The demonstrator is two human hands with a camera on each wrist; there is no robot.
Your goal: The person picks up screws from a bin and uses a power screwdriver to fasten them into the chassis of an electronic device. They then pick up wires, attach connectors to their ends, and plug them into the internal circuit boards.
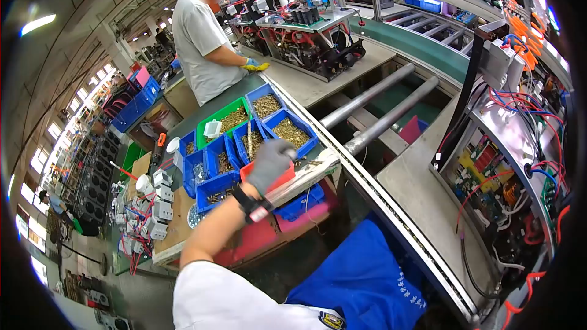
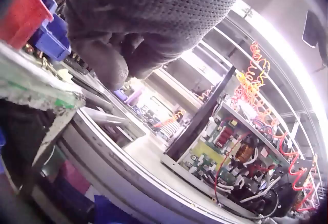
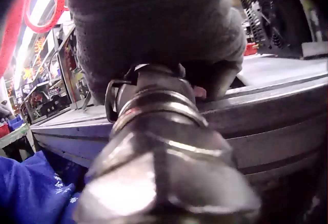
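In the head view my left hand (image 1: 272, 164), in a grey knit glove with a black strap at the wrist, hovers over a red bin (image 1: 278, 178) at the bench's front edge. Its fingers (image 2: 105, 62) are curled in toward the thumb in the left wrist view, and nothing shows between them. Blue bins of brass-coloured small parts (image 1: 288, 131) stand just beyond this hand. My right hand (image 3: 159, 29), also gloved, grips a shiny metal tool (image 3: 164, 157) with ring collars and a wire hook; the head view does not show that hand.
A conveyor rail (image 1: 391, 198) with metal rollers (image 1: 391, 116) runs along the bench. To the right stands an open machine housing (image 1: 520, 177) with circuit boards and loose wires. Another person (image 1: 205, 43) in yellow-fingered gloves works across the bench. Orange coiled hoses (image 1: 527, 36) hang at upper right.
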